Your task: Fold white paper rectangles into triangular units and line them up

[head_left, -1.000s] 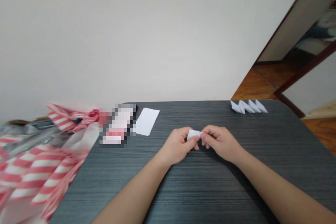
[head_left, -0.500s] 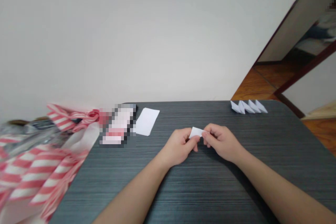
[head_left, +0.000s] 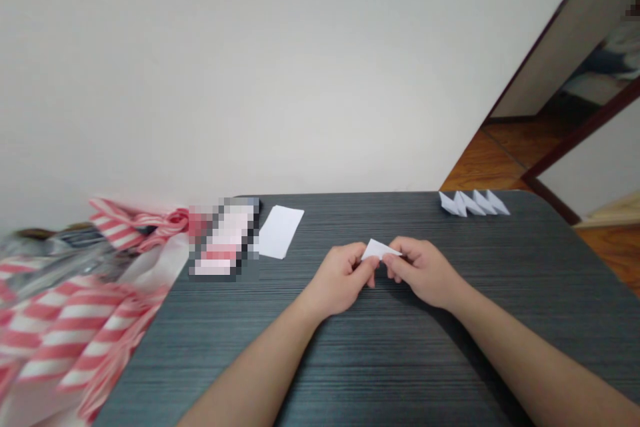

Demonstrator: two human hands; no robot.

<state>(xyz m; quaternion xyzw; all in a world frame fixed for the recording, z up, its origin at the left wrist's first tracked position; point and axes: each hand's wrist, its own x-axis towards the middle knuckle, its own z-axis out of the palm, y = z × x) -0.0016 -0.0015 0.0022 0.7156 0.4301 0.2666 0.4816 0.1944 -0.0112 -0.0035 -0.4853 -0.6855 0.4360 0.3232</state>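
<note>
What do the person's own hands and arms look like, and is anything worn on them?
The left hand and right hand are bare, without gloves. No sleeve covers the visible left forearm or right forearm; no watch, bracelet or ring shows.

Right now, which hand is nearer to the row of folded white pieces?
Right. The right hand is short of the folded white pieces and left of them; the left hand is farther left. Both hold the small white paper.
</note>
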